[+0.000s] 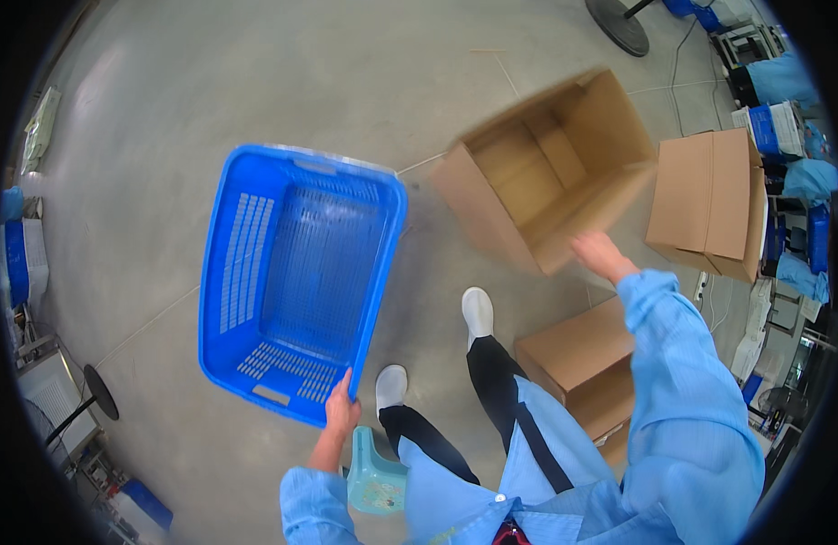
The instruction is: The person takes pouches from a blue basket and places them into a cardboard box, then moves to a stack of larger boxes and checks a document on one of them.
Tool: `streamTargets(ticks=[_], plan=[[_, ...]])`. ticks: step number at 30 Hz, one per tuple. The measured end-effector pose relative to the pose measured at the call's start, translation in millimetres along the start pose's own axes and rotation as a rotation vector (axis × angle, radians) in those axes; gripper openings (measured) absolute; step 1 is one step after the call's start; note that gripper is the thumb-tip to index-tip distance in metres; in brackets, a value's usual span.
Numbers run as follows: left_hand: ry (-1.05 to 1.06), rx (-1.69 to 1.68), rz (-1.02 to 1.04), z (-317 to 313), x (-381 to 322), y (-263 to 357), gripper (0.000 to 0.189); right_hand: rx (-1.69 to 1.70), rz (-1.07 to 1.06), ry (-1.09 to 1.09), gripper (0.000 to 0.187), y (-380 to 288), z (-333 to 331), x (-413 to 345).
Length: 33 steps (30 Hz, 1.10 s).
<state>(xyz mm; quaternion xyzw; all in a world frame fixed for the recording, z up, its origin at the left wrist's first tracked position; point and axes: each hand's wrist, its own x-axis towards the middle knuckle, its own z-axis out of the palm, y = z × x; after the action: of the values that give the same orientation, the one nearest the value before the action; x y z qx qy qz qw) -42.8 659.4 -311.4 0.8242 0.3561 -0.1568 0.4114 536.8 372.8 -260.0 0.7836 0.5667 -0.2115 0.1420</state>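
A large blue plastic basket (315, 272) with slotted walls stands to the left, its inside bare to view. My left hand (342, 409) grips its rim at the near right corner. To the right, an open cardboard box (490, 204) is tilted, its inside showing only bare cardboard. Motion blurs its edges. My right hand (601, 255) holds the near edge of this box; the fingertips are blurred against the cardboard.
Another open cardboard box (575, 347) sits by my right leg, partly behind my sleeve. A closed carton (705, 194) stands farther right. A small teal plastic stool (378, 480) is beside my left foot. Round black stand bases (618, 26) (101, 392) and cables (676, 82) lie near workstations where a co-worker's blue sleeve (783, 78) shows.
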Motion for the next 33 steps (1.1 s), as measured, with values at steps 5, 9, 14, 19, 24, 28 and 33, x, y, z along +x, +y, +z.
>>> streamTargets(ticks=[5, 9, 14, 19, 24, 28, 33], plan=[[0.017, -0.108, 0.041, -10, 139, 98, 0.077, 0.075, 0.092, -0.245, 0.021, 1, 55, -136], [0.045, -0.146, 0.084, -1, 256, 210, 0.069, 0.149, 0.198, -0.263, 0.022, -8, 95, -223], [0.012, 0.025, 0.192, 43, 329, 330, 0.047, 0.296, 0.347, -0.341, 0.021, -26, 108, -278], [-0.146, 0.071, 0.342, 99, 349, 379, 0.043, 0.539, 0.517, -0.245, 0.046, -72, 75, -280], [0.377, -0.170, 0.690, 68, 287, 395, 0.042, 0.588, 0.378, -0.188, 0.047, -116, 42, -254], [0.676, -0.579, 0.185, 87, 216, 288, 0.036, 0.715, 0.271, -0.363, 0.041, -140, -2, -223], [0.395, -0.279, -0.816, 115, -22, 72, 0.025, 0.779, 0.264, -0.470, 0.032, -138, -15, -204]])
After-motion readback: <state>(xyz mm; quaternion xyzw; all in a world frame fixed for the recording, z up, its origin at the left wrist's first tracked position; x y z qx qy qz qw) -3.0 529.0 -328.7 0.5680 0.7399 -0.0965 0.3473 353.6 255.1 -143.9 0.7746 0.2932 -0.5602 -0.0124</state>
